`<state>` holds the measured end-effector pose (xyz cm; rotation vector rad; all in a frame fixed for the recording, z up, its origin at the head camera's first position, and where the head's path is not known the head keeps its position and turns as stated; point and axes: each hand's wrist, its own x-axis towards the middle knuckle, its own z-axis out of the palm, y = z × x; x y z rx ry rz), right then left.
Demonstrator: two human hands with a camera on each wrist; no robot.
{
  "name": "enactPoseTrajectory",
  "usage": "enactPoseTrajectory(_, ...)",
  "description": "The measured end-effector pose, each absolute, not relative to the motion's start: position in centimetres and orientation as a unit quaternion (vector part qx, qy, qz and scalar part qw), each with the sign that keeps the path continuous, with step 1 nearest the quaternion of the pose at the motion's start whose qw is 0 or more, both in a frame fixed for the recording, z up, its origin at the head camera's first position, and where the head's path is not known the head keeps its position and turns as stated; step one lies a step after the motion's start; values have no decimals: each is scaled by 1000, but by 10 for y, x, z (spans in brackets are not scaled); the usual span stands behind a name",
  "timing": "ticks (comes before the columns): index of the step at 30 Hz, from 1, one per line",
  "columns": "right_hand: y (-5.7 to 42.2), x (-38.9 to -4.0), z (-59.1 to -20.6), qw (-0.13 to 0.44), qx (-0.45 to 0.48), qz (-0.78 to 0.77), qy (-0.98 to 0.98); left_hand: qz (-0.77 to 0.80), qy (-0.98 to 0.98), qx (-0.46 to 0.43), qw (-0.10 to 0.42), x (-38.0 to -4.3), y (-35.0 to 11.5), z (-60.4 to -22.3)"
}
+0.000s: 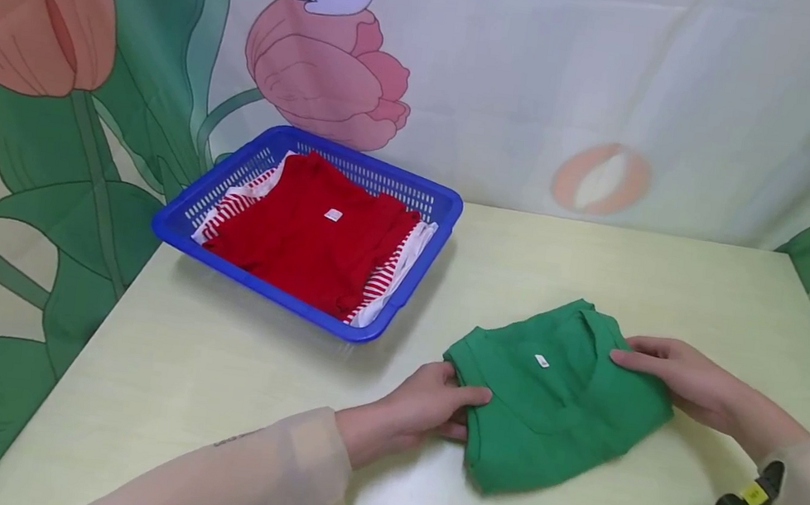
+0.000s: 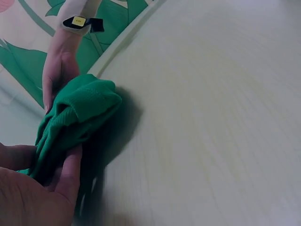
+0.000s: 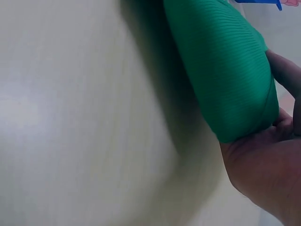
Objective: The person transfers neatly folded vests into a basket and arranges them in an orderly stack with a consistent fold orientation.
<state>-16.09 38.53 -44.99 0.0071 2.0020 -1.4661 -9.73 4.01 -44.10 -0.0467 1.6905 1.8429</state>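
Between both hands is a folded green shirt [image 1: 545, 402] with a small white label near its neckline. My left hand [image 1: 425, 405] grips its left edge, thumb on top and fingers underneath. At the right edge my right hand [image 1: 683, 380] holds the cloth, thumb over the upper face. In the left wrist view the green shirt [image 2: 77, 110] stands above the table with a dark shadow beside it. The right wrist view shows the ribbed, rounded fold of the shirt [image 3: 221, 70] resting against the right palm.
A blue plastic basket [image 1: 259, 284] stands at the back left of the pale table [image 1: 269, 387]. Inside lies a folded red shirt [image 1: 288, 227] on red-and-white striped and white cloth. Behind the table hangs a curtain [image 1: 513, 90] printed with flowers.
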Motion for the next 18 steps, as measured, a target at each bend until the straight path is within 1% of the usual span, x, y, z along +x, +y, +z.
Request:
enactPoseTrajectory(7,389,-149,-447,299,5,-570,765,701,641,-4,311,-102,29,-435)
enactPoseTrajectory(13,389,-141,-434,268,10,-580,769,676,674,8,299,-111,28,-415)
enactPoseTrajectory(18,387,-136,-419,256,12,-589,766,659,692,14,295,-118,27,-395)
